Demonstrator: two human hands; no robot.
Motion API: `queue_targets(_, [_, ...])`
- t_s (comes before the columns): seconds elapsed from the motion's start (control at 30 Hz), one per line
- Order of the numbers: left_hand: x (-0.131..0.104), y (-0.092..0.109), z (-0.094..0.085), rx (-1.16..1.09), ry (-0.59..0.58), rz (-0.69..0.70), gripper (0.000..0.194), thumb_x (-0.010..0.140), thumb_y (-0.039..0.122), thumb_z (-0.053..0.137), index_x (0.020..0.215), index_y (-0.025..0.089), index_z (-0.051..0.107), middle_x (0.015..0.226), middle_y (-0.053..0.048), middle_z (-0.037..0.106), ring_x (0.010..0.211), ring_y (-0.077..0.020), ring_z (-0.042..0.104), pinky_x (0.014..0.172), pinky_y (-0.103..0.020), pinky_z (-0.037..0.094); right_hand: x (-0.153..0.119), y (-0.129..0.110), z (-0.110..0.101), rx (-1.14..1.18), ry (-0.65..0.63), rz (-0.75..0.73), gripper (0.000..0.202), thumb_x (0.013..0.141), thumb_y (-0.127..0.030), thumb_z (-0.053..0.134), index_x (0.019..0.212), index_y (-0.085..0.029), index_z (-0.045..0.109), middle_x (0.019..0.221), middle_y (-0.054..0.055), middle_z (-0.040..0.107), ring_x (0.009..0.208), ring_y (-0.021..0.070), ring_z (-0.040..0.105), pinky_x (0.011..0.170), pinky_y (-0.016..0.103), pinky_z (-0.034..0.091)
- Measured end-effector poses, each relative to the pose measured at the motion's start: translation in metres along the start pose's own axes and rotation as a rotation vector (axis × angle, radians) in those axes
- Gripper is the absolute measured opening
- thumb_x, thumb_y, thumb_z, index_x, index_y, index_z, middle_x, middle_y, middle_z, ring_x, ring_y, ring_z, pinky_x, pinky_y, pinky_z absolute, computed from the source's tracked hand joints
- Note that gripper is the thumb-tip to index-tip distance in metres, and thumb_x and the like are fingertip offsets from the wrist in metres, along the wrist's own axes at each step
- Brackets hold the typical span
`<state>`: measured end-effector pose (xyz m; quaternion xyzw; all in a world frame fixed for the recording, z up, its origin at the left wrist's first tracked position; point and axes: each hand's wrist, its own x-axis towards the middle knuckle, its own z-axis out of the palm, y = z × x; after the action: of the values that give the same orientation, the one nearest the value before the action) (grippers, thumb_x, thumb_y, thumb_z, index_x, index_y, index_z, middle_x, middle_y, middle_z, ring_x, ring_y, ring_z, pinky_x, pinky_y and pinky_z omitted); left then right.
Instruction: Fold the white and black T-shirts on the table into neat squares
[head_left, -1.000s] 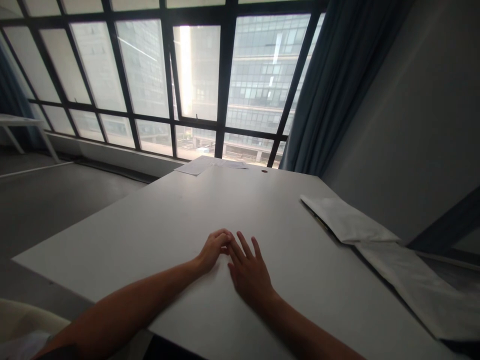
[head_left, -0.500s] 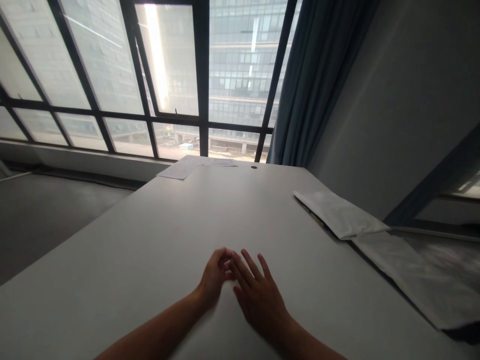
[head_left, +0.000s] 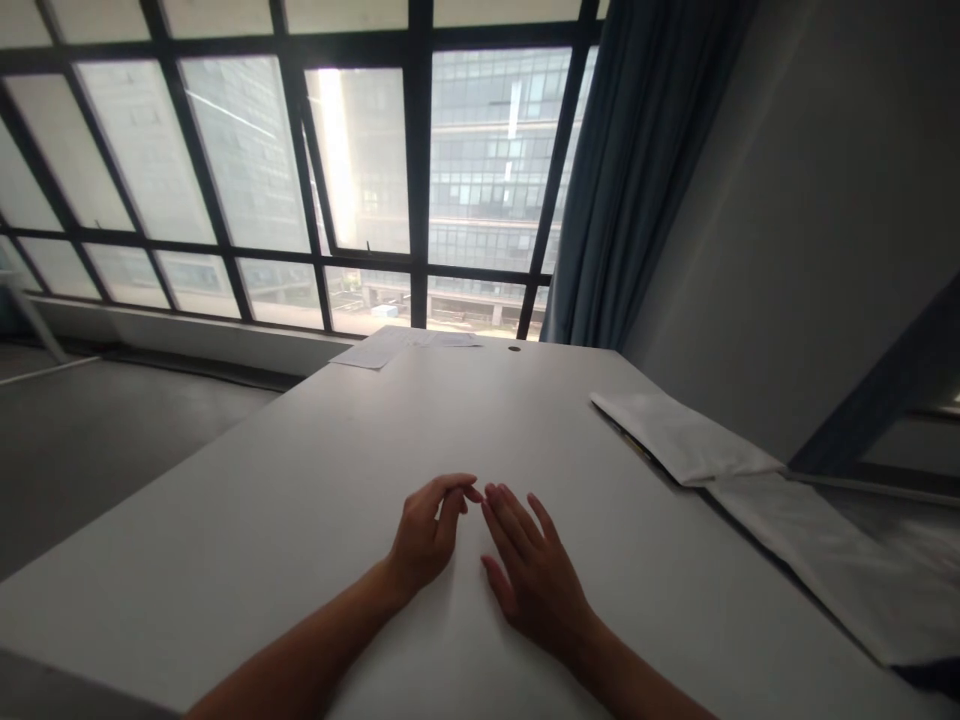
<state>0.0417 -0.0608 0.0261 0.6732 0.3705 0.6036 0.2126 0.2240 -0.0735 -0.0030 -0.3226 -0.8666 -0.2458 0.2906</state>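
Over the white table (head_left: 360, 470), my left hand (head_left: 426, 535) is held with its fingers loosely bent toward the right and a small gap by the thumb. Nothing shows in it. Beside it, my right hand (head_left: 536, 570) has its fingers stretched forward and its thumb apart, also holding nothing. The fingertips of both hands nearly meet; whether they touch I cannot tell.
White folded cloth or soft sheets (head_left: 675, 435) lie along the table's right edge, with something thin and dark beneath. Paper sheets (head_left: 379, 348) rest at the far end near a round hole (head_left: 514, 348). A blue curtain (head_left: 637, 190) hangs beside large windows (head_left: 495, 160).
My hands have drawn slightly apart; the left one has turned and its fingers reach further right. The right fingers have come closer together. The view has tilted up a little.
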Motion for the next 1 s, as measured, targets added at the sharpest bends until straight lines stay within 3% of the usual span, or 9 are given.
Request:
queue_targets(0.13, [-0.002, 0.009, -0.001, -0.016, 0.026, 0.021, 0.022, 0.096, 0.032, 0.051, 0.095, 0.019, 0.069, 0.076, -0.003, 0.075, 0.063, -0.0147, 0.064, 0.067, -0.028, 0.052, 0.002, -0.002, -0.003, 0.010, 0.065, -0.022, 0.076, 0.092, -0.014, 0.044, 0.157, -0.008, 0.005, 0.155, 0.016, 0.036, 0.146, 0.0277, 0.030, 0.116, 0.050, 0.028])
queue_targets(0.37, [0.001, 0.016, 0.002, -0.045, 0.068, -0.057, 0.025, 0.095, 0.037, 0.053, 0.091, 0.018, 0.069, 0.075, -0.003, 0.075, 0.062, -0.0142, 0.064, 0.067, -0.028, 0.052, 0.001, -0.004, -0.005, 0.034, 0.043, -0.019, 0.076, 0.092, -0.014, 0.044, 0.158, -0.009, 0.006, 0.155, 0.016, 0.038, 0.146, 0.0267, 0.028, 0.117, 0.049, 0.026])
queue_targets(0.5, [-0.001, 0.012, 0.000, -0.057, 0.045, -0.104, 0.022, 0.091, 0.034, 0.053, 0.094, 0.018, 0.069, 0.080, -0.005, 0.076, 0.067, -0.0162, 0.065, 0.069, -0.030, 0.053, 0.003, -0.003, -0.008, 0.059, -0.010, 0.017, 0.060, 0.092, -0.018, 0.046, 0.151, -0.008, 0.035, 0.148, 0.017, 0.048, 0.141, 0.0277, 0.037, 0.118, 0.048, 0.022])
queue_targets(0.6, [-0.004, -0.001, -0.001, -0.020, -0.039, -0.171, 0.023, 0.082, 0.030, 0.056, 0.098, 0.020, 0.070, 0.094, -0.007, 0.076, 0.081, -0.0201, 0.067, 0.073, -0.032, 0.054, 0.002, 0.045, -0.018, 0.116, -0.176, 0.196, 0.037, 0.093, -0.027, 0.049, 0.126, -0.018, 0.064, 0.116, 0.010, 0.072, 0.113, 0.0230, 0.062, 0.112, 0.042, 0.032])
queue_targets(0.67, [-0.005, -0.014, 0.003, 0.023, -0.177, -0.244, 0.023, 0.082, 0.033, 0.056, 0.093, 0.020, 0.070, 0.088, -0.006, 0.075, 0.080, -0.0212, 0.067, 0.075, -0.034, 0.054, -0.015, 0.107, -0.036, 0.040, -0.286, 0.583, 0.032, 0.095, -0.033, 0.049, 0.116, -0.020, 0.069, 0.090, 0.007, 0.076, 0.088, 0.0195, 0.068, 0.095, 0.034, 0.044])
queue_targets(0.77, [-0.011, -0.027, 0.017, 0.019, -0.326, -0.321, 0.029, 0.083, 0.043, 0.056, 0.097, 0.021, 0.068, 0.089, -0.007, 0.076, 0.076, -0.0220, 0.068, 0.072, -0.035, 0.055, -0.078, 0.203, -0.077, -0.277, -0.437, 1.102, 0.037, 0.094, -0.036, 0.051, 0.119, -0.013, 0.066, 0.106, 0.016, 0.072, 0.101, 0.0258, 0.066, 0.087, 0.035, 0.045])
queue_targets(0.83, [-0.019, -0.027, 0.029, 0.039, -0.420, -0.343, 0.033, 0.083, 0.049, 0.057, 0.097, 0.022, 0.067, 0.086, -0.006, 0.076, 0.074, -0.0218, 0.068, 0.071, -0.034, 0.054, -0.129, 0.245, -0.099, -0.405, -0.577, 1.339, 0.047, 0.090, -0.042, 0.058, 0.123, -0.010, 0.063, 0.124, 0.023, 0.063, 0.113, 0.0337, 0.060, 0.089, 0.042, 0.044])
queue_targets(0.93, [-0.033, -0.022, 0.041, 0.050, -0.578, -0.351, 0.035, 0.084, 0.054, 0.056, 0.093, 0.022, 0.069, 0.083, -0.005, 0.076, 0.074, -0.0210, 0.067, 0.071, -0.032, 0.053, -0.178, 0.272, -0.114, -0.310, -0.601, 1.356, 0.046, 0.095, -0.048, 0.048, 0.119, -0.013, 0.066, 0.127, 0.021, 0.062, 0.118, 0.0347, 0.057, 0.091, 0.043, 0.043])
queue_targets(1.0, [-0.037, -0.020, 0.044, 0.037, -0.658, -0.358, 0.039, 0.085, 0.058, 0.055, 0.090, 0.022, 0.070, 0.082, -0.005, 0.075, 0.075, -0.0209, 0.066, 0.073, -0.031, 0.053, -0.181, 0.273, -0.120, -0.277, -0.436, 1.404, 0.050, 0.098, -0.047, 0.037, 0.111, -0.010, 0.069, 0.118, 0.022, 0.066, 0.113, 0.0340, 0.060, 0.089, 0.042, 0.044])
